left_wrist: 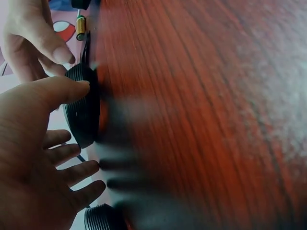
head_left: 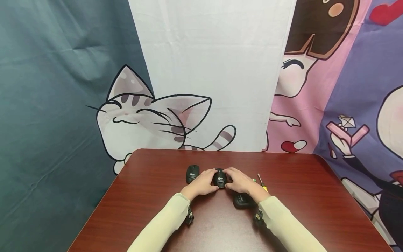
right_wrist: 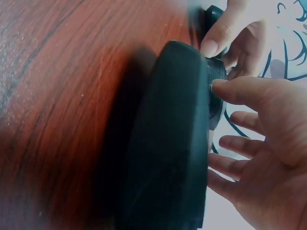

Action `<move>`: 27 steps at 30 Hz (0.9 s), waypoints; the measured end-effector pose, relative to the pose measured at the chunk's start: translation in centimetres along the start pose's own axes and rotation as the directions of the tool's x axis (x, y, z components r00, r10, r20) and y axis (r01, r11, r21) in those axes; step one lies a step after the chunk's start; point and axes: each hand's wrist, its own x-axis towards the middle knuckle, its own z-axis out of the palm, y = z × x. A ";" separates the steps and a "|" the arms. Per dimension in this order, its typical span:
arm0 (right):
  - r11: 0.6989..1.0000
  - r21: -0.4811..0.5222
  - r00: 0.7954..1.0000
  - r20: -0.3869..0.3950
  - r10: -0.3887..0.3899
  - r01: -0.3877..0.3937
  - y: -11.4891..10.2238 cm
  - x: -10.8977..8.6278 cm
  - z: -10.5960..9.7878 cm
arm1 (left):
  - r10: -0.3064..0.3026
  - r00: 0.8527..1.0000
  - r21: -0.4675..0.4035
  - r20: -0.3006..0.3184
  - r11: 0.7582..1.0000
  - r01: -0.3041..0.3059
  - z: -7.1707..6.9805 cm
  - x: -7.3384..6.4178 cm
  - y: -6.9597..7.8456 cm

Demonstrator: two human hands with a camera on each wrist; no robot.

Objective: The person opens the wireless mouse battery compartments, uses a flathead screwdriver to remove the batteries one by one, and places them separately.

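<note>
A black computer mouse (head_left: 219,179) lies on the table between both hands. My left hand (head_left: 204,182) holds it from the left, its thumb against the ribbed side in the left wrist view. From the right, my right hand (head_left: 240,180) holds the same mouse with thumb and forefinger. The other fingers of both hands are spread, away from the mouse in the wrist views. A second black mouse (head_left: 192,174) lies just left of the left hand. Beneath the right wrist is a third black, mouse-like object (head_left: 241,201), which looms large in the right wrist view.
A screwdriver with a yellow handle (head_left: 264,188) lies beyond the right wrist, partly hidden. A battery (left_wrist: 81,28) shows near the right hand in the left wrist view. The reddish-brown table (head_left: 151,196) ends at a printed cloth backdrop (head_left: 214,63).
</note>
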 end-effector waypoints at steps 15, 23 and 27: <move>0.999 -0.036 0.999 0.047 0.002 -0.001 0.1 0.7 0.7 | 0.020 1.000 0.000 -0.016 1.000 -0.020 0.6 0.5 0.0; 0.998 -0.046 0.999 0.034 -0.037 0.038 0.0 1.0 0.7 | -0.001 1.000 0.026 -0.023 1.000 0.001 0.5 0.7 0.1; 0.998 -0.044 0.998 0.032 -0.050 0.052 0.2 1.0 0.7 | -0.001 1.000 0.017 -0.018 1.000 0.001 0.5 0.8 0.0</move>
